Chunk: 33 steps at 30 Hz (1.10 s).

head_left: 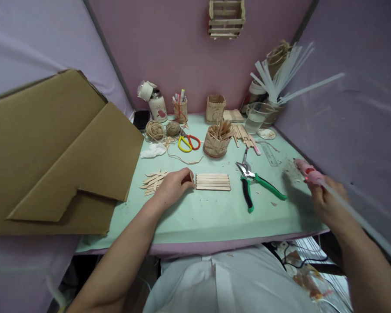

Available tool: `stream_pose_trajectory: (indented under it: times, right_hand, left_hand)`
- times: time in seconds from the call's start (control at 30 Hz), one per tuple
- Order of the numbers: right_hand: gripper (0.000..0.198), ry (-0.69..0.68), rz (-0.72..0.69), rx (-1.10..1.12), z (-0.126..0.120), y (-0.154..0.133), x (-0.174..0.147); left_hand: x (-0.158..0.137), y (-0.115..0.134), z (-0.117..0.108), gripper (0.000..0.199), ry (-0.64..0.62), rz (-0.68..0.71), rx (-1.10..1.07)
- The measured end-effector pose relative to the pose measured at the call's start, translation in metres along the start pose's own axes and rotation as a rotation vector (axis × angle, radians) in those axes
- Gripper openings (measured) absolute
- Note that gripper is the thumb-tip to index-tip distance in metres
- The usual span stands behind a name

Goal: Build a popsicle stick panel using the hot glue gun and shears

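My left hand [175,188] is closed in a pinch at the left end of a small panel of craft sticks [213,182] lying flat on the table. What looks like a short craft stick [192,177] shows between the fingertips, largely hidden by them. Under and beside that wrist is a loose pile of cut craft sticks [152,181]. On the far right, my right hand [329,195] grips a pink hot glue gun [308,171], its nozzle pointing away to the left, with a long glue stick trailing out behind. Green-handled pruning shears [252,180] lie open between the panel and the glue gun.
A stick-covered pot [217,145] full of craft sticks stands behind the panel. Scissors [189,143], twine balls [155,131] and a bottle [158,106] sit back left. At back right are glue sticks [276,84] and a water cup [256,121]. Cardboard [74,165] fills the left side.
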State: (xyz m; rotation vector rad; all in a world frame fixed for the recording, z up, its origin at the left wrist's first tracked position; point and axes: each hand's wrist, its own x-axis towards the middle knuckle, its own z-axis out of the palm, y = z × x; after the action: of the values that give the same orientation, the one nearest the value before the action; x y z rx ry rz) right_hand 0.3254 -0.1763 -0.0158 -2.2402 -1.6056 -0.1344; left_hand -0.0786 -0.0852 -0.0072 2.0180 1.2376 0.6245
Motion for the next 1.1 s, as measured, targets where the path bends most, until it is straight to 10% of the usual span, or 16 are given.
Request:
stream_pose_trajectory:
  times: [0.5,0.67,0.87,1.1]
  right_hand:
    - [0.042,-0.165,-0.068,-0.29,0.018,0.009,0.006]
    - [0.058,-0.023,-0.396,-0.013,-0.003,-0.068,-0.01]
    - [0.058,-0.413,-0.671,0.232,0.022,-0.188,-0.021]
    - [0.047,-0.476,-0.657,0.24,0.05,-0.207,0.0]
  left_hand:
    - [0.002,0.0,0.005,0.004,-0.024,0.022,0.027]
    - [0.002,0.0,0.005,0.005,-0.046,0.032,0.065]
    - [0.003,-0.003,0.008,0.008,-0.054,0.037,0.038]
    - [0.003,-0.003,0.009,0.007,-0.064,0.039,0.012]
